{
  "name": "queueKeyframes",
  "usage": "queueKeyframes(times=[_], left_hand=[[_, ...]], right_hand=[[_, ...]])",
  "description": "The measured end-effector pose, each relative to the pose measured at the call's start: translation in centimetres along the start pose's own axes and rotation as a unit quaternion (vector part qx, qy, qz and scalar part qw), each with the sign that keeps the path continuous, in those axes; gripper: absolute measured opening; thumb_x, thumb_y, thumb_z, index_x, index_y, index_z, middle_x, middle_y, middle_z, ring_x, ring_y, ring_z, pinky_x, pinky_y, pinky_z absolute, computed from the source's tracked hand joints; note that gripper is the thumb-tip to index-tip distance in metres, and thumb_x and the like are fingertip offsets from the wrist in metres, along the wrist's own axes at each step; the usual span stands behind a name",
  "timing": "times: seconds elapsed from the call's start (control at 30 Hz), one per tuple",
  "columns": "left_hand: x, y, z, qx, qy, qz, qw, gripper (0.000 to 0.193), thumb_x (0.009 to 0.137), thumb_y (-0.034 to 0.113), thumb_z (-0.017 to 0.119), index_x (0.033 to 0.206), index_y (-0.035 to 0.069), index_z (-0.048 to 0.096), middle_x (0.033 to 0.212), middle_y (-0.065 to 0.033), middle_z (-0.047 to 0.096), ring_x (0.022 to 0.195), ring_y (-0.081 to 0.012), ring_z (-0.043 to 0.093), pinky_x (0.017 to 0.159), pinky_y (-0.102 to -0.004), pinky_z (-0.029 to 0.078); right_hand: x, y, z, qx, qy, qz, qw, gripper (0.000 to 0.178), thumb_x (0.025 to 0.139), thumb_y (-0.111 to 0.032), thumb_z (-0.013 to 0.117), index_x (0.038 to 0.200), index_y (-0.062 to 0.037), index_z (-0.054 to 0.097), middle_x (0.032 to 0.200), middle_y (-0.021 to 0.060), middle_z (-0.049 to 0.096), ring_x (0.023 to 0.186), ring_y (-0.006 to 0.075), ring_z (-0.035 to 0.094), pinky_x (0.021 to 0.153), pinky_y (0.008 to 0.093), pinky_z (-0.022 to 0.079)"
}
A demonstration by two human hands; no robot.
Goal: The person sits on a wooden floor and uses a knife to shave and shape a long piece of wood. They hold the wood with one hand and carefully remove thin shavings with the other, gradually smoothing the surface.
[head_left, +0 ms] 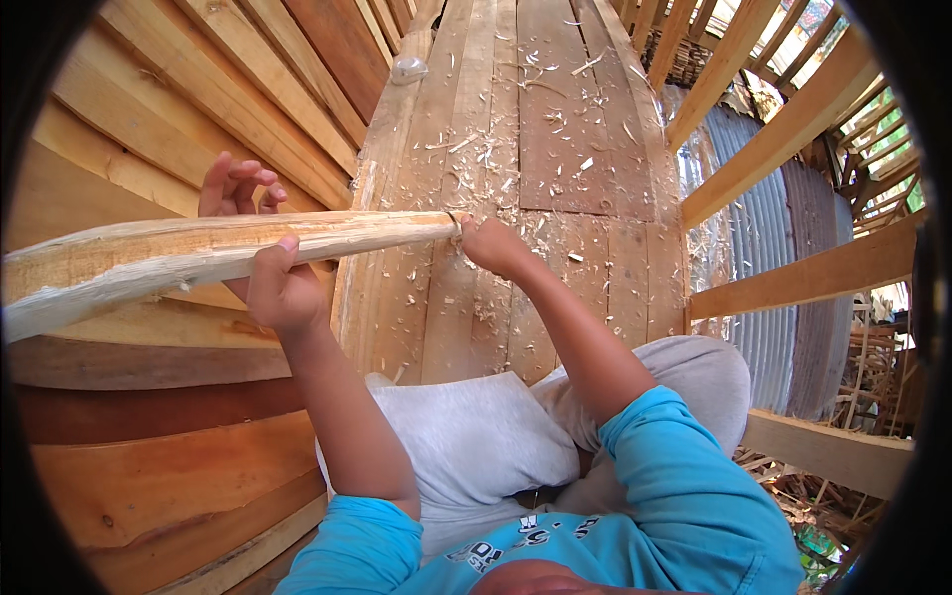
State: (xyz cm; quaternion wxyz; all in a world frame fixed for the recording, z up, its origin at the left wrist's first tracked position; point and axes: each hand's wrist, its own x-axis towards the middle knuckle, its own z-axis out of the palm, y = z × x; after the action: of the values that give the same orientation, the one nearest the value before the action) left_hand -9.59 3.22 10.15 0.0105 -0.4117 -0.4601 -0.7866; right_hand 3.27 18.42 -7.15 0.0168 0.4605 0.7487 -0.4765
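Observation:
A long, pale wooden pole [327, 233] lies across my view, thick at the left edge and tapering to a narrow tip on the right. My left hand [270, 248] cradles it from below, thumb on the near side and loosely curled fingers rising beyond the far side. A thin dark ring [453, 220] shows at the narrow tip. Right beside it my right hand [493, 248] is closed, its fingers pinching at the ring. Part of the ring and the very end of the pole are hidden by those fingers.
Wood shavings [555, 139] litter the plank floor [476, 327]. A small clear plastic object [408, 69] lies near the far left. Stacked boards [129, 119] line the left side. Wooden rails [813, 268] stand on the right, with corrugated metal sheets [764, 228] beyond.

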Motion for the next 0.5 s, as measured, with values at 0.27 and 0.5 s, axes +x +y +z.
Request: queueKeyframes(times=[0.27,0.5], left_hand=[[-0.9,-0.1,0.9,-0.07,0.162,0.04,0.984,0.055,0.084,0.026,0.061,0.132,0.005,0.045,0.099,-0.0053,0.05,0.086,-0.0199,0.05,0.08,-0.0382,0.045],[-0.9,0.5,-1.3,-0.199,-0.083,-0.047,0.975,0.022,0.089,0.029,0.063,0.093,0.013,0.047,0.082,-0.0014,0.044,0.073,-0.018,0.047,0.073,-0.0358,0.04]], right_hand=[[-2.0,-1.9,-0.8,0.015,-0.003,-0.019,1.0,0.062,0.101,-0.042,0.037,0.105,0.0145,0.064,0.102,0.0357,0.065,0.102,0.0482,0.063,0.092,0.0492,0.048],[-4.7,-5.2,-0.9,0.045,0.048,-0.044,0.997,0.065,0.101,-0.043,0.029,0.099,0.0107,0.066,0.098,0.0328,0.067,0.097,0.0472,0.065,0.091,0.0517,0.049]])
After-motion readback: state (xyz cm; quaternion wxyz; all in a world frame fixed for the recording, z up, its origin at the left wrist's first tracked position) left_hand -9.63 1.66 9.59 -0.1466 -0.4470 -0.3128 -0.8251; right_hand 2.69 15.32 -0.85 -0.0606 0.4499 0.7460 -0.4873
